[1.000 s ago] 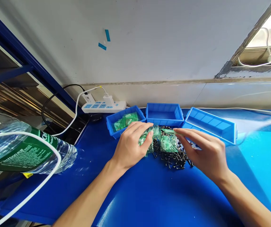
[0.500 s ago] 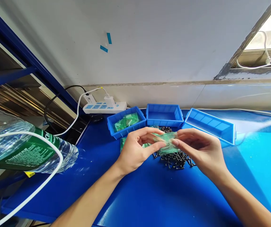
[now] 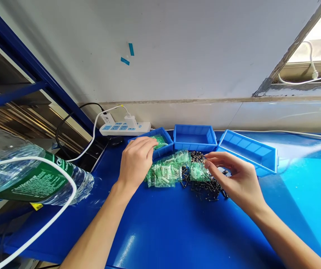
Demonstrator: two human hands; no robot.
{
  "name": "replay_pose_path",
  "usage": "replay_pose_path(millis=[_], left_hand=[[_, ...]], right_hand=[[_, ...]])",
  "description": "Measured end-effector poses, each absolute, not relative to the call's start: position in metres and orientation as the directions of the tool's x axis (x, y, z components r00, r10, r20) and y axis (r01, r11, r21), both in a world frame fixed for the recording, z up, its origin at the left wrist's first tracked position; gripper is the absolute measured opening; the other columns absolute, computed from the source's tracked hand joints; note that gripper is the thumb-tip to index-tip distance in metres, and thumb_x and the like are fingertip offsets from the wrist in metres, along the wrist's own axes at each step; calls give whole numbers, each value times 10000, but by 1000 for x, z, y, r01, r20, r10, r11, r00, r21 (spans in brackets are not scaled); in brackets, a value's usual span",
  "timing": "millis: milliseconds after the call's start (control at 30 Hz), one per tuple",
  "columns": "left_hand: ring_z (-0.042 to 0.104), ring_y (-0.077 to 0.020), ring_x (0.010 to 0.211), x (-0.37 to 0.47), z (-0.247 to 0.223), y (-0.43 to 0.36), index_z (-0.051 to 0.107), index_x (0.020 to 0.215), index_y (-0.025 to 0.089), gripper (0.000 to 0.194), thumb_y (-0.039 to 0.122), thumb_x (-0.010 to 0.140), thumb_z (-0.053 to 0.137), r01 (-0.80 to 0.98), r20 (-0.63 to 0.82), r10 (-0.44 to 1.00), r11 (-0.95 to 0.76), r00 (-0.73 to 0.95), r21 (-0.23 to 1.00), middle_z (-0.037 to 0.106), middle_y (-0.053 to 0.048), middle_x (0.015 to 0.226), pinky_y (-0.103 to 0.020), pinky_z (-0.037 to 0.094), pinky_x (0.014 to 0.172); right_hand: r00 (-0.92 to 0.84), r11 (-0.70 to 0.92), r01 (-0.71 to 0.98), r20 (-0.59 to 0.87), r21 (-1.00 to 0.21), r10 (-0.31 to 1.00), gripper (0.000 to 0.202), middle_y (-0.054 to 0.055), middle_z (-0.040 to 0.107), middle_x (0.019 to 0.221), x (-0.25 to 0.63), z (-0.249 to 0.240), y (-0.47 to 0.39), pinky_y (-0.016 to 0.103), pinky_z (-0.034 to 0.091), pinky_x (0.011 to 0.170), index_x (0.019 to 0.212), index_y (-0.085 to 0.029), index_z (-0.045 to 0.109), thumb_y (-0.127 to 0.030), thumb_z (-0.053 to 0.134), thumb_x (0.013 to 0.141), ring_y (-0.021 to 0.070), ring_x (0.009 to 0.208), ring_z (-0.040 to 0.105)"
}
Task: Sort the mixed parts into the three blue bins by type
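Note:
My left hand (image 3: 136, 160) reaches over the front of the left blue bin (image 3: 164, 150), which holds green packets (image 3: 160, 141). The back of the hand hides its fingertips, so whether they grip anything cannot be seen. At the right, my right hand (image 3: 237, 179) has thumb and fingertips brought together at the upper corner of a small green-printed clear packet (image 3: 199, 172) with pale pieces inside. That packet is over a heap of black screws (image 3: 209, 189). Between the hands lie several similar packets (image 3: 164, 173) in a pile.
A middle blue bin (image 3: 195, 145) and a right blue bin (image 3: 250, 158) stand along the back. Behind the left bin is a white power strip (image 3: 126, 129). A large water bottle (image 3: 42, 179) lies at the left, with a white cable (image 3: 72, 186) looping in front.
My left hand has moved left, away from my right hand, to the left bin. The packet pile between the hands now shows. My right hand stays close to its earlier place.

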State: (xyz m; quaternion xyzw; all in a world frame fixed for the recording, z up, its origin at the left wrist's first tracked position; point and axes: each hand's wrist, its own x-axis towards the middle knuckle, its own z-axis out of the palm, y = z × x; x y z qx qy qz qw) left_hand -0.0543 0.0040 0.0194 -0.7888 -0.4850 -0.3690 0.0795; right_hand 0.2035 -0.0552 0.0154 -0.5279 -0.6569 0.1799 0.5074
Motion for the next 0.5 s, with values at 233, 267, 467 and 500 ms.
replay_pose_path(millis=[233, 267, 467, 500], left_hand=[[719, -319, 1178, -50, 13, 3, 788, 1094, 175, 395, 82, 953, 431, 893, 533, 807, -407, 254, 192, 802, -106, 1160, -491, 610, 958], [707, -326, 1196, -48, 13, 3, 780, 1126, 163, 373, 123, 979, 439, 894, 530, 810, -405, 252, 193, 796, -118, 1173, -499, 609, 964], [530, -411, 1396, -39, 10, -1, 703, 1315, 129, 409, 357, 1045, 498, 886, 450, 821, -446, 351, 124, 677, -175, 1403, -645, 495, 1099], [501, -422, 1418, -38, 9, -1, 686, 1343, 138, 419, 370, 1047, 499, 886, 448, 821, -447, 353, 121, 670, -168, 1416, -676, 465, 1115]], right_hand=[[-344, 568, 658, 474, -495, 811, 242, 92, 804, 1083, 210, 25, -56, 456, 633, 858, 1101, -214, 735, -209, 603, 899, 274, 998, 757], [-399, 591, 662, 451, -460, 798, 268, 104, 796, 1122, 210, 25, -56, 490, 621, 888, 1117, -212, 733, -200, 598, 885, 296, 1055, 739], [-524, 637, 675, 365, -372, 769, 345, 148, 767, 1225, 211, 20, -57, 573, 589, 944, 1115, -188, 737, -137, 578, 812, 346, 1168, 692], [-527, 636, 680, 360, -363, 769, 358, 147, 766, 1230, 212, 19, -56, 574, 589, 946, 1118, -189, 736, -128, 572, 806, 345, 1166, 696]])
